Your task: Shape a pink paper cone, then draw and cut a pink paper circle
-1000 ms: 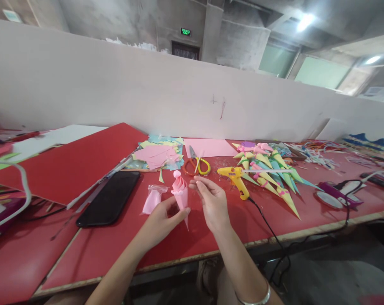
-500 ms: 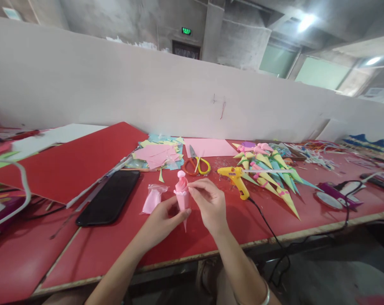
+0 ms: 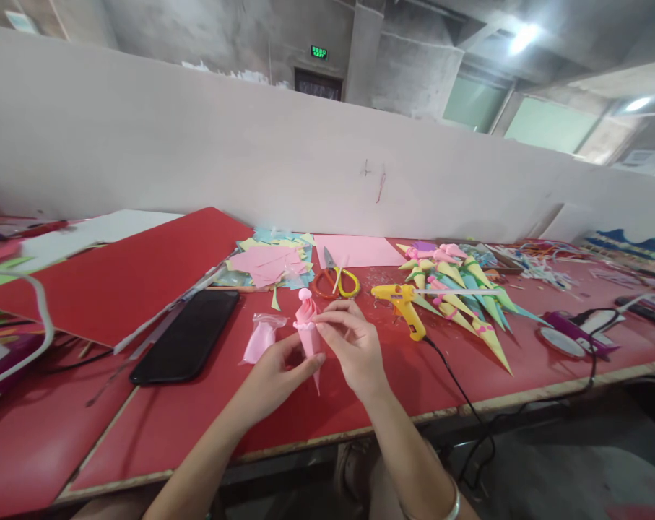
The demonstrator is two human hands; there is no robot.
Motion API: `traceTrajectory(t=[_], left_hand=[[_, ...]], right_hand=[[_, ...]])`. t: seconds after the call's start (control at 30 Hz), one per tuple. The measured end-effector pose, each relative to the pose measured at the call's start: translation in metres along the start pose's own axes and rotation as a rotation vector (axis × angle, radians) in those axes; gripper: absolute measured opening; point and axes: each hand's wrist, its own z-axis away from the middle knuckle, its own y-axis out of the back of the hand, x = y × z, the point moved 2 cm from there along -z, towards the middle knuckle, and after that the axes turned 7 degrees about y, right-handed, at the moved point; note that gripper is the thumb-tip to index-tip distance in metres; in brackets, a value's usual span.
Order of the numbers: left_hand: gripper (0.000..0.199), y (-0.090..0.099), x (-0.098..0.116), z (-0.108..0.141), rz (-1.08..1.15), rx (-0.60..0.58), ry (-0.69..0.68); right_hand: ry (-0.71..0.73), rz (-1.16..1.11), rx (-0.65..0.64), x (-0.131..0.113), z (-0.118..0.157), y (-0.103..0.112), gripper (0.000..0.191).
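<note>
Upright and a little tilted, a pink paper ice cream cone (image 3: 308,339) with a swirled top and a small round ball stands in front of me. My left hand (image 3: 278,372) is closed around its lower body, thumb across the front. My right hand (image 3: 352,343) pinches at the frilled rim on the cone's right side; whether a small piece is between those fingertips is hidden. Just left of the cone lies a clear bag of pink material (image 3: 262,339). A yellow hot glue gun (image 3: 406,307) rests to the right of my right hand.
Red-and-yellow-handled scissors (image 3: 336,278) lie behind the cone, near paper scraps (image 3: 270,263) and a pink sheet (image 3: 359,251). Several finished paper cones (image 3: 462,282) are heaped at right. A black phone (image 3: 189,336) and large red card (image 3: 143,274) lie left. The glue gun's cord (image 3: 457,383) hangs over the table edge.
The cone's top has tipped slightly to the left. My right hand has shifted slightly left with it, its fingers still at the rim, while my left hand keeps its grip.
</note>
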Motion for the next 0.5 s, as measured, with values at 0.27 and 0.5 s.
traceTrajectory(t=[0.27, 0.5], left_hand=[[0.028, 0.0014, -0.0024, -0.0010, 0.004, -0.019, -0.012], [0.029, 0.0014, -0.0032, 0.0007, -0.023, -0.021, 0.006]], right_hand=[[-0.248, -0.313, -0.026, 0.0102, 0.0013, -0.0044, 0.026], [-0.344, -0.428, -0.076, 0.0070, 0.0037, -0.0066, 0.029]])
